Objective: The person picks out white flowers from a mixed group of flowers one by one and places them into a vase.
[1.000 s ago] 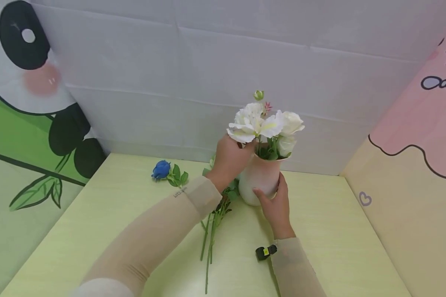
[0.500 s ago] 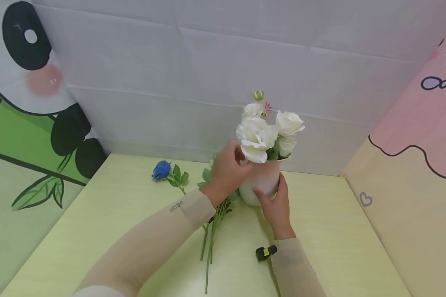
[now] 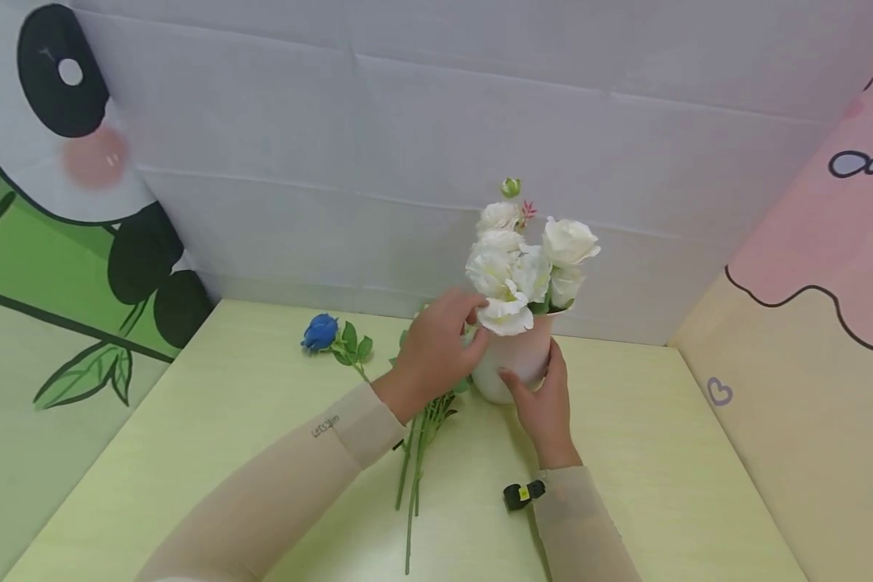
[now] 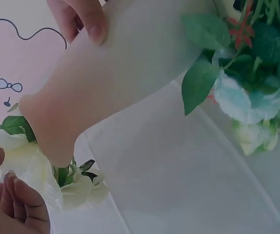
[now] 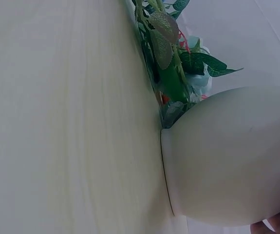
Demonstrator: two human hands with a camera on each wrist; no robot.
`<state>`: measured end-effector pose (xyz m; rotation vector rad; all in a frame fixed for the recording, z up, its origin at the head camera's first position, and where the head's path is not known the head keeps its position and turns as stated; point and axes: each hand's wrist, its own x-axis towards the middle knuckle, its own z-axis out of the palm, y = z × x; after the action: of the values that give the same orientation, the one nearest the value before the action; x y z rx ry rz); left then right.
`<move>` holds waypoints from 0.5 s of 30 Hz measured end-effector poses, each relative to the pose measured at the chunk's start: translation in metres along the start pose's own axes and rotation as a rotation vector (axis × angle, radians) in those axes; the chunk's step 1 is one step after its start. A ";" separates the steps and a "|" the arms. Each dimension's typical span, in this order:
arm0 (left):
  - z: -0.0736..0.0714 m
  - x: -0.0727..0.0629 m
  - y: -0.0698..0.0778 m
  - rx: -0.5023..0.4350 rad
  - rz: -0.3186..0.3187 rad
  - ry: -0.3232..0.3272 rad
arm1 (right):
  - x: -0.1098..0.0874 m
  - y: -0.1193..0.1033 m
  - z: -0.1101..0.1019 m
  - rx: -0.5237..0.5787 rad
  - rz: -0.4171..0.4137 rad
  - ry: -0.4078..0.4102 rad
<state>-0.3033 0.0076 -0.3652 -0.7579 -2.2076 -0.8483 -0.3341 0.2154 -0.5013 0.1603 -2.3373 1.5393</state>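
A pale pink-and-white vase [image 3: 512, 356] stands upright on the table, holding several white flowers. My right hand [image 3: 546, 408] grips its lower right side, thumb across the front; in the left wrist view that hand's fingers [image 4: 97, 31] show against the vase wall [image 4: 115, 63]. At the vase's rim, my left hand [image 3: 440, 343] pinches a petal edge of the large front white flower [image 3: 505, 295] between thumb and fingers. The left wrist view has the curled fingers [image 4: 25, 200] beside the petals [image 4: 28, 168]. Stems inside the vase are hidden.
Left of the vase, several flower stems [image 3: 411, 485] lie on the table, partly under my left forearm. A blue rose [image 3: 320, 332] lies farther left. Pale bluish blooms [image 5: 198, 83] and leaves lie just beside the vase. A wall cloth [image 3: 298, 162] rises behind.
My left hand has come down and left from beneath the white flower to its petal edge. That flower now hangs lower over the vase's front rim. The right hand keeps its grip.
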 end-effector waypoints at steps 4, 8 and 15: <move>-0.007 -0.020 0.000 -0.036 -0.069 0.017 | -0.001 0.001 0.001 -0.004 -0.002 0.009; -0.016 -0.038 0.000 -0.033 -0.091 0.043 | -0.001 0.000 -0.002 -0.031 0.012 0.003; -0.043 -0.065 -0.002 0.016 -0.062 0.042 | -0.001 -0.008 -0.012 -0.162 -0.005 -0.065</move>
<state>-0.2489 -0.0428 -0.3883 -0.6615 -2.2083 -0.8676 -0.3287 0.2226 -0.4899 0.1791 -2.4976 1.3542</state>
